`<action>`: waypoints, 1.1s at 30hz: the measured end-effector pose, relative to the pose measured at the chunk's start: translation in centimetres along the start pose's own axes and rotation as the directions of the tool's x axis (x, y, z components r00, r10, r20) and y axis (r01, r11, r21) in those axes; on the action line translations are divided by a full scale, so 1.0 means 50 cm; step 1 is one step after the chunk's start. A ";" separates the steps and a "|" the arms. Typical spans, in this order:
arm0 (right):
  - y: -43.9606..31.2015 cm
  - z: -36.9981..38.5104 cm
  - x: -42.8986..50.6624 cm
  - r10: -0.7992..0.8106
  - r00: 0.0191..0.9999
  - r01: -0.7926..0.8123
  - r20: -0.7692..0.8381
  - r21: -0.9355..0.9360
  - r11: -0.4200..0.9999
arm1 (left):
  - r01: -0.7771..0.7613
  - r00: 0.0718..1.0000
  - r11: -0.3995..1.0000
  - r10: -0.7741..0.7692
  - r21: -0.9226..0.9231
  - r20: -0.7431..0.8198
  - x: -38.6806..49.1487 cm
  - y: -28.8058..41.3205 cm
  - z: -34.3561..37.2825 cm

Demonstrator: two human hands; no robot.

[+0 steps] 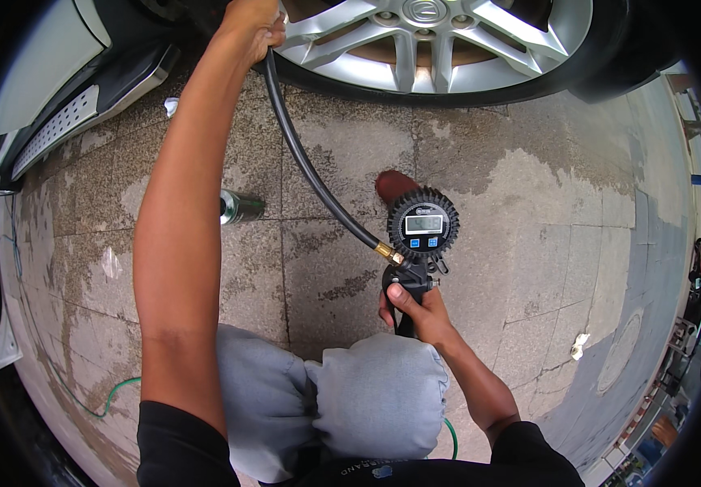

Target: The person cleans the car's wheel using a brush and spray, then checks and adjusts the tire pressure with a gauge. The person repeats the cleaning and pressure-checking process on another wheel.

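My right hand point(426, 313) is wrapped around the handle of a black digital tyre inflator point(412, 277), thumb on top. Its round gauge point(423, 225) has a ribbed rubber guard and a lit display facing up. From a brass fitting point(390, 252) on the inflator, a black rubber hose point(307, 161) curves up to my left hand point(256, 27). That hand grips the hose's far end beside the silver alloy wheel point(423, 55). My fingers hide the hose tip, so whether it sits on a valve cannot be seen. The black tyre point(448, 100) runs below the rim.
A green can point(242, 207) lies on the stone paving right of my left forearm. A vehicle's side step point(61, 131) juts in at upper left. Green air hose point(110, 395) trails at lower left. Crumpled paper point(579, 346) lies at right. A dark red shoe tip point(394, 184) shows behind the gauge.
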State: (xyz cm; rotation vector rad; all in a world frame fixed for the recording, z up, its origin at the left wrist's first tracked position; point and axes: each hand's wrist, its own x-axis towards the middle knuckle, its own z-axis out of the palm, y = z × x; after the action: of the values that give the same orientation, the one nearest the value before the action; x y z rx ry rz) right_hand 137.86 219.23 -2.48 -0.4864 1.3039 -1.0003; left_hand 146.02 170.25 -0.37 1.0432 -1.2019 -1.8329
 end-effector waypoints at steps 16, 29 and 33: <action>-0.013 0.018 0.002 -0.024 1.000 0.025 -0.016 0.034 0.999 | -0.049 0.993 0.988 0.065 -0.148 0.101 0.012 -0.024 -0.030; -0.005 0.010 0.003 -0.023 0.999 0.024 -0.036 0.032 0.999 | 0.009 0.987 0.990 0.014 0.139 -0.162 -0.069 0.040 0.074; -0.013 0.016 0.002 -0.001 0.999 0.002 -0.035 0.033 0.999 | 0.002 0.987 0.990 0.021 0.144 -0.161 -0.065 0.038 0.064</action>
State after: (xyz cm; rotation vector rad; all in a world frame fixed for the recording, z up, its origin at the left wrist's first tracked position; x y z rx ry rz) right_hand 138.38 218.63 -1.83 -0.4469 1.3159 -1.0341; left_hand 144.79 173.66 2.99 1.2392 -1.2523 -1.6384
